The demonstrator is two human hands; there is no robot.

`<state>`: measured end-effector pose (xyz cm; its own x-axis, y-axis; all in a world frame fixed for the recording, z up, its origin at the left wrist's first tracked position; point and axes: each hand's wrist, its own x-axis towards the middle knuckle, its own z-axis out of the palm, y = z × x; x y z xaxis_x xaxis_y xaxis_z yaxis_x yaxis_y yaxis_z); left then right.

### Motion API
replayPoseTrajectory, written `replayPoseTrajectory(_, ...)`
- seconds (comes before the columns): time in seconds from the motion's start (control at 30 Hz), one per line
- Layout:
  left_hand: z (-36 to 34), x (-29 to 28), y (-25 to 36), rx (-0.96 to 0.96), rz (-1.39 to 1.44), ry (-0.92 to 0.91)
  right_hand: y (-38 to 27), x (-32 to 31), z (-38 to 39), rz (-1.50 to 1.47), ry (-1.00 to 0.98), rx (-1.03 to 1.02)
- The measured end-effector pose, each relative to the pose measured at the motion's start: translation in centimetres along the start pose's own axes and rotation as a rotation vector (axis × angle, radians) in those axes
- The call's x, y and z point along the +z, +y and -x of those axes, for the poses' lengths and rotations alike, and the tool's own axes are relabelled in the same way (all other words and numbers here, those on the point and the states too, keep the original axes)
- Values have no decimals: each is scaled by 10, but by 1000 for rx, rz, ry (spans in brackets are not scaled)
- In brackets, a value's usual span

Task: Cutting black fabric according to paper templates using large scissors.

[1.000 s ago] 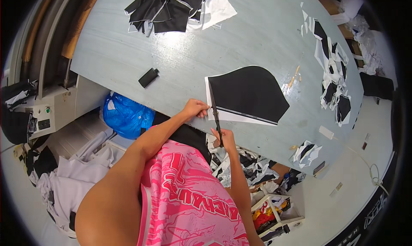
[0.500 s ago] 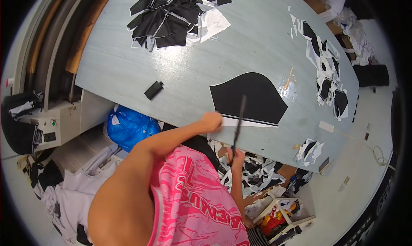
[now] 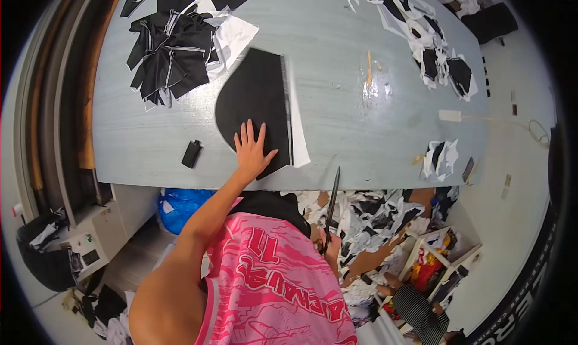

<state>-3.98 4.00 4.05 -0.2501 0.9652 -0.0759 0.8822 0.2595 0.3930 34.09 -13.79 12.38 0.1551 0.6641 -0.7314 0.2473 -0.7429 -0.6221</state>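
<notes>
A black cut fabric piece [image 3: 253, 92] with one curved side and a white strip along its straight right side lies flat on the pale table. My left hand [image 3: 254, 149] presses on its near end, fingers spread. By the table's front edge, my right hand [image 3: 330, 244] grips a pair of long dark scissors [image 3: 333, 203], whose blades point up and away, apart from the fabric. The scissors' handles are partly hidden by my fingers. A small black bottle [image 3: 191, 154] lies left of my left hand.
A heap of black and white fabric pieces [image 3: 171, 56] lies far left on the table [image 3: 337, 128]. White and black offcuts [image 3: 430, 44] run along the right side, with a smaller bunch [image 3: 441, 160] nearer. Scraps [image 3: 373, 221] fill the space below the front edge. Another person [image 3: 418, 309] is at lower right.
The black fabric piece has turned and shifted left, its straight side now facing right. My left hand has moved from its lower corner to flat on top. The scissors have drawn back from over it.
</notes>
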Motion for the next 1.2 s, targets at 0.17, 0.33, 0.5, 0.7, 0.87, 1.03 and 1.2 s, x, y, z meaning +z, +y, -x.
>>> replayPoseTrajectory(0.17, 10, -16, -7, 274, -46, -155, 1, 1, -12, 62, -272, -65)
replayPoseTrajectory(0.33, 21, 5, 5, 354, -85, -243, 3, 7, -37, 137, -408, -1)
replayPoseTrajectory(0.5, 33, 11, 11, 374, -67, -248, -13, 17, -74, 318, -448, -45)
replayPoseTrajectory(0.7, 38, 14, 12, 370, -57, -224, -26, 22, -88, 322, -507, 13)
replayPoseTrajectory(0.87, 38, 16, 9, 364, -72, -221, -29, 23, -100, 317, -505, -40)
replayPoseTrajectory(1.03, 38, 14, 13, 375, -90, -229, -22, 23, -112, 401, -516, -103)
replayPoseTrajectory(1.2, 40, 17, 10, 378, -73, -212, -21, 25, -112, 422, -465, -118)
